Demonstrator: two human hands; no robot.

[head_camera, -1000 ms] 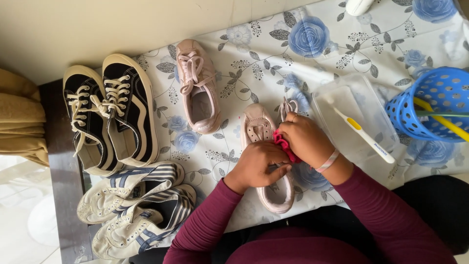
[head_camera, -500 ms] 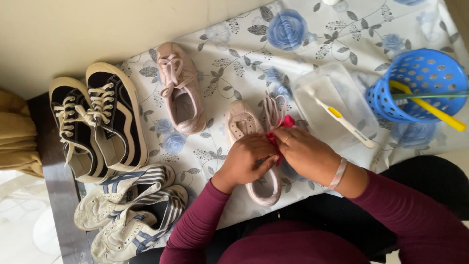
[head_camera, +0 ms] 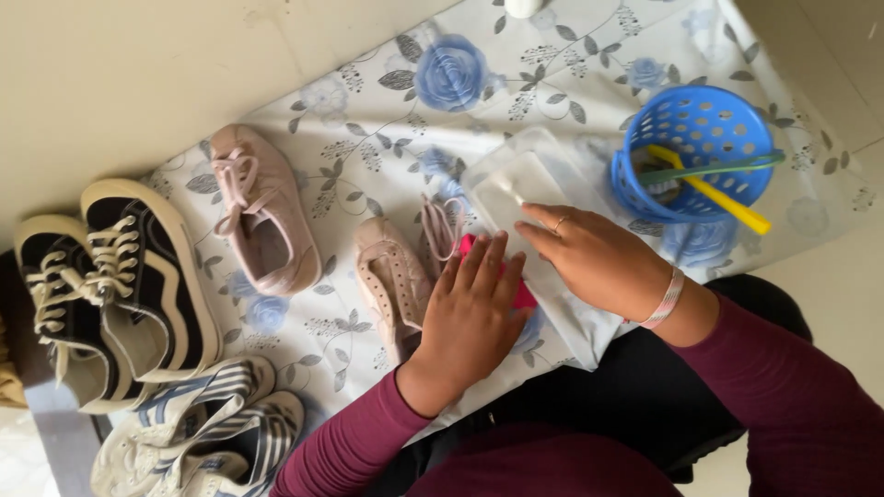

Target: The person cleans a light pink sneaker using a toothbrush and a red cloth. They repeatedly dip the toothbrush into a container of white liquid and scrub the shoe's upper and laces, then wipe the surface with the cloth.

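The left hand (head_camera: 470, 317) lies flat, fingers spread, on a soft pink cloth (head_camera: 520, 293) at the pink shoe's (head_camera: 391, 281) three o'clock. The cloth looks light and limp, best pinched at an edge. The right hand (head_camera: 599, 262) has its fingers pressed together on the clear tray (head_camera: 534, 179).

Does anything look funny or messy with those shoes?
One thing: the pink lace-up shoe stands upright, but its partner, the pink shoe with the dotted side, lies tipped over, laces trailing. The left hand presses a bright pink cloth beside it. Nothing looks spilled or broken.
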